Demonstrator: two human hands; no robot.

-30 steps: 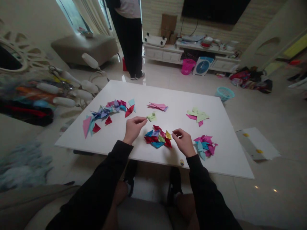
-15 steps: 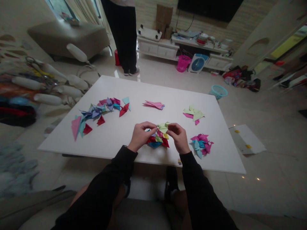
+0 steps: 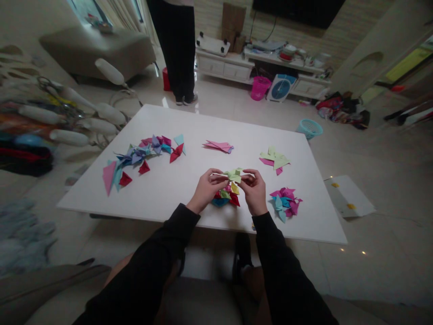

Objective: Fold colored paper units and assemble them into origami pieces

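A pale green folded paper piece [image 3: 232, 174], perhaps an origami crane, is held up between my two hands. My left hand [image 3: 207, 188] pinches its left side, and my right hand [image 3: 254, 192] grips its right side. Just beneath lies a pile of small folded papers [image 3: 224, 197] in red, blue, yellow and green, partly covered by my fingers. To the right sits a cluster of magenta and blue folded papers [image 3: 287, 203]. Behind it, flat green and pink folded papers [image 3: 275, 160] lie stacked.
The white table [image 3: 162, 189] also carries pink folded strips [image 3: 219, 146] at the back and a spread of blue, purple and red origami [image 3: 135, 155] on the left. A person [image 3: 174, 49] stands beyond the table. A turquoise basket [image 3: 310, 128] is on the floor behind its right corner.
My left hand has brought the pale green paper from the left to over the central pile. My right hand has come in and taken its other side. The view has shifted slightly.
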